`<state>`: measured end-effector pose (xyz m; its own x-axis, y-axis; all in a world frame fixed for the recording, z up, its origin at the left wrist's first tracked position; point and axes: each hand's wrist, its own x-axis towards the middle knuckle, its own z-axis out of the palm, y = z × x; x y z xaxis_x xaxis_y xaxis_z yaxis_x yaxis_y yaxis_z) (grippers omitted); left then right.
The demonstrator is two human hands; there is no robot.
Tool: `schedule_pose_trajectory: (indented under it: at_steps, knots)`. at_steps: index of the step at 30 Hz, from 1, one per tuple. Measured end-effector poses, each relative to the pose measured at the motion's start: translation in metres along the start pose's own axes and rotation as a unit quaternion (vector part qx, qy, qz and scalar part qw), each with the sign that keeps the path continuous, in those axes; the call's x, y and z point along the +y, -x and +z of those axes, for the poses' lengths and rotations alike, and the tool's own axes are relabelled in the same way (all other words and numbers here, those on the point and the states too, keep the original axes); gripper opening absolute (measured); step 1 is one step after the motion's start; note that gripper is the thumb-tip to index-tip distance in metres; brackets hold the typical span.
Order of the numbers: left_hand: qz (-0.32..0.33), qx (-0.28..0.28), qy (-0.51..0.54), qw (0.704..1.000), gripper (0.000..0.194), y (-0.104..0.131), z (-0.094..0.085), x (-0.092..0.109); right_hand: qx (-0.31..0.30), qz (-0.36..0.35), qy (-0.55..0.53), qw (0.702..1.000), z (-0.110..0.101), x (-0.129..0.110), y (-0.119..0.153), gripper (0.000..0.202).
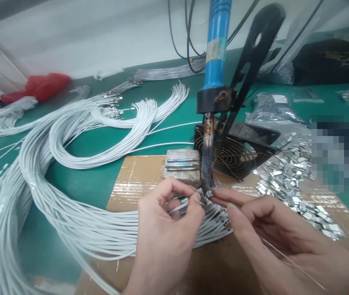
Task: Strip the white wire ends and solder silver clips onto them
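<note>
A blue-handled soldering iron (215,49) hangs tip down in a black metal holder (248,61). My left hand (171,229) pinches a white cable end just left of the tip. To the right of the tip, my right hand (272,233) has thumb and forefinger close together; a small silver metal piece (209,193) touches its fingertips, and a thin solder wire (291,261) runs across its palm. Beneath both hands lies a bundle of white cables (100,231), its ends partly hidden. Exactly where the tip meets the cable is hard to make out.
A metal block with rods (182,164) and a black fan (236,149) stand behind the hands. Many silver pieces (294,192) lie at right on cardboard (134,172). More white cables (69,155), a red bag (43,87) and plastic bags (272,108) surround them.
</note>
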<state>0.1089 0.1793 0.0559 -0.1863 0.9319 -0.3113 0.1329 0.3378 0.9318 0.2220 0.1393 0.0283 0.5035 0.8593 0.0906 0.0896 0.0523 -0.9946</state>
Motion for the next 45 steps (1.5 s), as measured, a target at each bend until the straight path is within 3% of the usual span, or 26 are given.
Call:
schedule_pose_trajectory:
  at_steps: [4, 10, 29, 33, 39, 45]
  knots:
    - [0.007, -0.011, 0.009, 1.000, 0.016, -0.0004, -0.0008, -0.0023, -0.028, -0.026, 0.004, 0.999, -0.0013, 0.0017, 0.0001, 0.024]
    - [-0.002, -0.014, 0.002, 1.000, 0.018, 0.0003, -0.0005, -0.0017, 0.020, 0.032, -0.008, 0.999, 0.0032, -0.0046, 0.0075, 0.025]
    - [0.028, -0.009, 0.010, 1.000, 0.013, 0.0025, 0.0009, -0.0004, -0.012, -0.003, -0.001, 1.000, 0.0000, -0.0015, 0.0015, 0.026]
    - [0.033, -0.006, 0.010, 0.999, 0.013, 0.0036, 0.0002, -0.0021, 0.025, 0.033, -0.004, 0.999, 0.0019, -0.0048, 0.0039, 0.030]
    - [0.027, -0.014, 0.001, 1.000, 0.012, 0.0007, -0.0002, -0.0034, -0.010, -0.022, 0.015, 1.000, -0.0013, 0.0023, 0.0012, 0.026]
    - [0.022, 0.006, 0.000, 1.000, 0.012, 0.0028, 0.0002, 0.0007, -0.019, -0.033, 0.036, 0.999, -0.0041, 0.0041, 0.0009, 0.024]
